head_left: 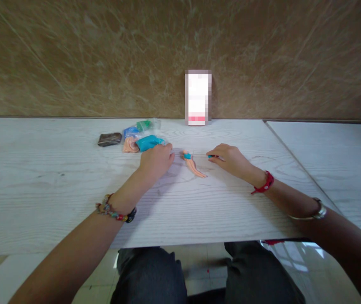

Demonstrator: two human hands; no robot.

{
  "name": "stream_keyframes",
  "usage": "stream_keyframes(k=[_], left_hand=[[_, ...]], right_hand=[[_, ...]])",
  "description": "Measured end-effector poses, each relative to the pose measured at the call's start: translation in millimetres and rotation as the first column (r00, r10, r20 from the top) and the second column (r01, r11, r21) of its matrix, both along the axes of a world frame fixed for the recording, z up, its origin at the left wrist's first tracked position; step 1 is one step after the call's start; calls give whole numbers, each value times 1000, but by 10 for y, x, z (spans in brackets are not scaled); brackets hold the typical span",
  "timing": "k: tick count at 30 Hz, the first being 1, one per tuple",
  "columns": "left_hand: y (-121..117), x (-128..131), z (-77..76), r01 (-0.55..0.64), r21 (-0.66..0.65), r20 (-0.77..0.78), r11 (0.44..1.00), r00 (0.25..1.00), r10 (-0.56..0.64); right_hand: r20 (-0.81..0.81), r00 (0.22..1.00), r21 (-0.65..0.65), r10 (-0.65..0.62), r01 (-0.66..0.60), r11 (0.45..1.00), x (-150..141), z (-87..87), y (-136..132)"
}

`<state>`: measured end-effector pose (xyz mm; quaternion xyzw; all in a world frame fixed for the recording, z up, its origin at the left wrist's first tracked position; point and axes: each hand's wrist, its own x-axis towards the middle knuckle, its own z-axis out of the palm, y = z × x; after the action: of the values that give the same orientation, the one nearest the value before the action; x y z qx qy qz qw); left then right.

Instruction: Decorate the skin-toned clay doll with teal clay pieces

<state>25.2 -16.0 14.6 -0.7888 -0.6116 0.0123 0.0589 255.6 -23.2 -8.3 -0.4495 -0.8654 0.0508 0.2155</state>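
Observation:
A small figure of peach modelling clay with a blue patch near its upper end lies on the table between my hands. It is long, narrow and curved, tapering toward me. My right hand, to its right, pinches a small piece of blue clay between thumb and fingers. On the other side, my left hand rests with curled fingers just in front of a packet of blue clay. Whether those fingers hold anything is hidden, and I cannot tell if they touch the packet.
Packets of peach, darker blue and green clay lie clustered behind my left hand. A dark brown wrapped block sits left of them. A phone with a blurred screen leans against the marbled wall. A seam crosses the table at right.

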Motion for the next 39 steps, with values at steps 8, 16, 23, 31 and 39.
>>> stream_keyframes(k=[8, 16, 23, 31, 39], left_hand=[[14, -5, -11, 6, 18, 0, 1000, 1000, -6], [10, 3, -23, 8, 9, -14, 1000, 1000, -8], [12, 8, -35, 28, 33, -31, 999, 999, -27], [14, 15, -25, 24, 39, -29, 999, 999, -23], [9, 18, -39, 16, 36, -31, 999, 999, -15]], right_hand=[[-49, 998, 62, 30, -27, 998, -10, -8, -8], [42, 995, 29, 91, -93, 995, 10, -16, -7], [21, 990, 63, 142, -143, 988, 20, -31, 16], [12, 983, 73, 183, -183, 980, 57, -46, 49], [-18, 986, 42, 168, -167, 985, 77, -51, 83]])
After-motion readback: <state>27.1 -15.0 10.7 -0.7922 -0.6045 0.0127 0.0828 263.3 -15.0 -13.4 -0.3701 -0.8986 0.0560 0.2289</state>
